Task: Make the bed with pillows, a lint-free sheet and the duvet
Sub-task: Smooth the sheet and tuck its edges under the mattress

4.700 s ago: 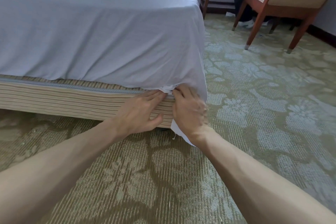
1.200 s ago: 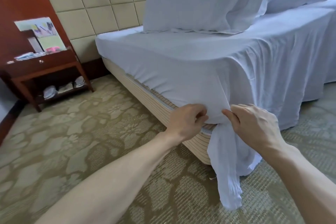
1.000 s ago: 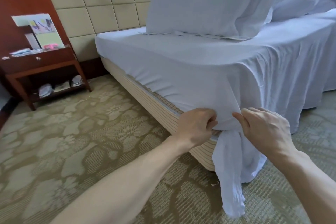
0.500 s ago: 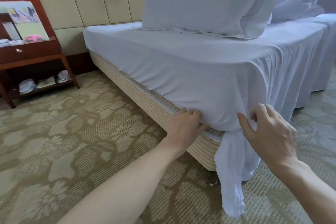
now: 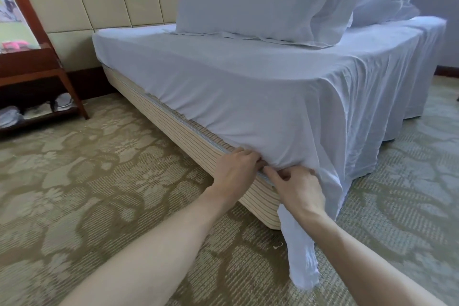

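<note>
Sheet [image 5: 248, 97] lies over the bed, corner tail [image 5: 301, 266] hanging to carpet [image 5: 99, 181]. Left hand [image 5: 236, 169] pushes into the seam above the bed base [image 5: 198, 136]; fingertips hidden, grasp unclear. Right hand [image 5: 298, 189] pinches the fold, probably holding tension for tucking.

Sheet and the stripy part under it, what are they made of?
The sheet looks like thin, matte woven cloth, maybe cotton: it wrinkles and hangs in soft folds. The stripy base looks like thicker upholstery fabric with woven beige stripes, pulled tight and flat over something firm that I cannot see.
</note>
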A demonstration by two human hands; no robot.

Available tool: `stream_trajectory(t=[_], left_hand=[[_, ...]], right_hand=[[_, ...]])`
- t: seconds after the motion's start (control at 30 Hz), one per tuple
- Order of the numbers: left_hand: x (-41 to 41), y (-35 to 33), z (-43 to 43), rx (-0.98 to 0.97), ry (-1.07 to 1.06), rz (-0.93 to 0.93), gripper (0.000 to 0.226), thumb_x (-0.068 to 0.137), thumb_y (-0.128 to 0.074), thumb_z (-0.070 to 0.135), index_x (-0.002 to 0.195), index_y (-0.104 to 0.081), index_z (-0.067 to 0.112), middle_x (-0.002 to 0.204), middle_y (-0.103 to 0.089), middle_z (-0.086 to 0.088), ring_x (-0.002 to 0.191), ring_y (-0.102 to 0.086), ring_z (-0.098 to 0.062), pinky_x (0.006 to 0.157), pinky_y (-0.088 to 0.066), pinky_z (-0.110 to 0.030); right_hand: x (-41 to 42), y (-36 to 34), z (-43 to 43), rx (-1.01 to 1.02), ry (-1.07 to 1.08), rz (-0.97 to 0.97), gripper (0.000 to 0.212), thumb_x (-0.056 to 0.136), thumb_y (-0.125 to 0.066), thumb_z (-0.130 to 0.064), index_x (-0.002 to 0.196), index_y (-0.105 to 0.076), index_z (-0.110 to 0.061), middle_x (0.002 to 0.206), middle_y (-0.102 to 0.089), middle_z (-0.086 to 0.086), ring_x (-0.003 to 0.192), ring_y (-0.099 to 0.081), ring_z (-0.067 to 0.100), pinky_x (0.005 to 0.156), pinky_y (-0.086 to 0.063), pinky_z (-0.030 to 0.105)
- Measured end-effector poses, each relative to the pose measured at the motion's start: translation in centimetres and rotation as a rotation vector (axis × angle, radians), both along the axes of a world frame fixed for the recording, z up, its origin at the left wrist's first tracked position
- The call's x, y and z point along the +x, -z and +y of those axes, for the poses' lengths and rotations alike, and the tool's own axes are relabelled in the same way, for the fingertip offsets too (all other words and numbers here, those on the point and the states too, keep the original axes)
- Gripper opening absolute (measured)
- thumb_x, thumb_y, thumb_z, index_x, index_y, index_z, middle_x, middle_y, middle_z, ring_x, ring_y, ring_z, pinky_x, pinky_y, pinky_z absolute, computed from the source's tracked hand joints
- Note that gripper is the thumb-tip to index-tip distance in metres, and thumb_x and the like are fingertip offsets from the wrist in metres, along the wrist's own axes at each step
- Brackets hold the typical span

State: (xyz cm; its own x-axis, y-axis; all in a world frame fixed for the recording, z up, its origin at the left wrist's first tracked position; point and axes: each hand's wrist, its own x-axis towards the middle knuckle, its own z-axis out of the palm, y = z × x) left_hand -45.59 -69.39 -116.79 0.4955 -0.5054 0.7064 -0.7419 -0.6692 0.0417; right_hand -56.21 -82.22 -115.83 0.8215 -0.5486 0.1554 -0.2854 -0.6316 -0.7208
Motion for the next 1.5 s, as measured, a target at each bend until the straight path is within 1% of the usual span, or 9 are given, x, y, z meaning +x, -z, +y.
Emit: stream_trajectory(t=[0.13, 0.3, 0.4, 0.53, 0.7, 0.97, 1.1, 1.37, 1.5], left_hand=[[-1.6, 0.7, 0.1, 0.02, -0.028, 0.082, 0.022, 0.087, -0.066, 0.04, 0.071, -0.071, 0.026, 0.077, -0.071, 0.013, 0.085, -0.064, -0.012, 0.053, -0.045, -0.027], [-2.3, 0.5, -0.8, -0.044, -0.101, 0.178, 0.023, 0.089, -0.067, 0.044, 0.077, -0.077, 0.027, 0.085, -0.073, 0.012, 0.096, -0.063, -0.012, 0.063, -0.051, -0.03], [-2.6, 0.6, -1.4, -0.028, -0.106, 0.208, 0.022, 0.092, -0.065, 0.037, 0.076, -0.074, 0.025, 0.085, -0.072, 0.009, 0.091, -0.064, -0.015, 0.062, -0.05, -0.032], [-3.2, 1.0, -2.0, -0.004, -0.075, 0.131, 0.018, 0.078, -0.077, 0.023, 0.062, -0.068, 0.025, 0.068, -0.067, 0.01, 0.063, -0.064, -0.016, 0.048, -0.038, -0.026], [-2.8, 0.7, -2.2, -0.011, -0.059, 0.101, 0.029, 0.082, -0.059, 0.031, 0.056, -0.065, 0.022, 0.06, -0.062, 0.009, 0.052, -0.059, -0.016, 0.044, -0.032, -0.024], [-3.0, -1.9, -0.8, -0.088, -0.045, 0.28, 0.028, 0.083, -0.061, 0.054, 0.075, -0.072, 0.03, 0.079, -0.07, 0.016, 0.075, -0.062, -0.006, 0.059, -0.051, -0.029], [-1.5, -2.0, 0.6, 0.041, -0.081, 0.159, 0.038, 0.083, -0.059, 0.062, 0.087, -0.072, 0.027, 0.087, -0.07, 0.012, 0.088, -0.063, -0.012, 0.062, -0.049, -0.03], [-1.2, -0.8, -1.3, 0.226, -0.118, 0.013, 0.049, 0.084, -0.07, 0.06, 0.053, -0.06, 0.023, 0.051, -0.058, 0.009, 0.044, -0.055, -0.012, 0.045, -0.026, -0.024], [-1.2, -0.4, -1.4, 0.24, -0.1, 0.035, 0.044, 0.085, -0.073, 0.051, 0.054, -0.061, 0.021, 0.052, -0.059, 0.007, 0.043, -0.056, -0.017, 0.046, -0.026, -0.024]], right_hand=[[1.1, 0.1, 0.7, 0.08, 0.102, -0.064, 0.063, 0.088, -0.055, -0.072, 0.054, -0.07, -0.021, 0.052, -0.066, 0.001, 0.059, -0.067, 0.02, 0.061, -0.056, 0.035], [1.2, 0.5, 0.7, -0.221, 0.142, -0.064, 0.052, 0.099, -0.049, -0.058, 0.068, -0.072, -0.023, 0.063, -0.067, -0.002, 0.067, -0.066, 0.024, 0.058, -0.044, 0.03], [1.4, 0.8, 0.4, -0.41, 0.089, -0.102, 0.048, 0.101, -0.05, -0.048, 0.068, -0.07, -0.021, 0.064, -0.068, -0.001, 0.065, -0.066, 0.026, 0.056, -0.037, 0.029], [1.7, 2.4, -1.4, -0.639, -0.019, -0.27, 0.045, 0.092, -0.067, -0.029, 0.048, -0.06, -0.017, 0.042, -0.055, 0.001, 0.038, -0.054, 0.026, 0.044, -0.032, 0.023], [1.8, 2.5, -3.7, -0.724, -0.112, -0.439, 0.05, 0.091, -0.048, -0.034, 0.045, -0.054, -0.018, 0.038, -0.048, 0.0, 0.03, -0.043, 0.02, 0.035, -0.026, 0.022], [1.2, 2.3, -6.2, -0.889, -0.29, -0.604, 0.04, 0.086, -0.066, -0.016, 0.049, -0.049, -0.016, 0.043, -0.047, 0.002, 0.033, -0.044, 0.023, 0.037, -0.032, 0.028], [1.3, 3.0, -6.7, -0.87, -0.297, -0.591, 0.046, 0.094, -0.06, -0.022, 0.05, -0.049, -0.015, 0.044, -0.047, 0.0, 0.033, -0.043, 0.022, 0.034, -0.035, 0.03], [0.8, 2.7, -6.2, -0.805, -0.196, -0.469, 0.047, 0.098, -0.051, -0.041, 0.058, -0.063, -0.021, 0.048, -0.056, -0.003, 0.04, -0.052, 0.022, 0.039, -0.035, 0.028], [0.0, 1.8, -5.0, -0.717, -0.152, -0.418, 0.054, 0.098, -0.049, -0.051, 0.051, -0.054, -0.025, 0.043, -0.05, -0.007, 0.037, -0.048, 0.016, 0.037, -0.033, 0.026]])
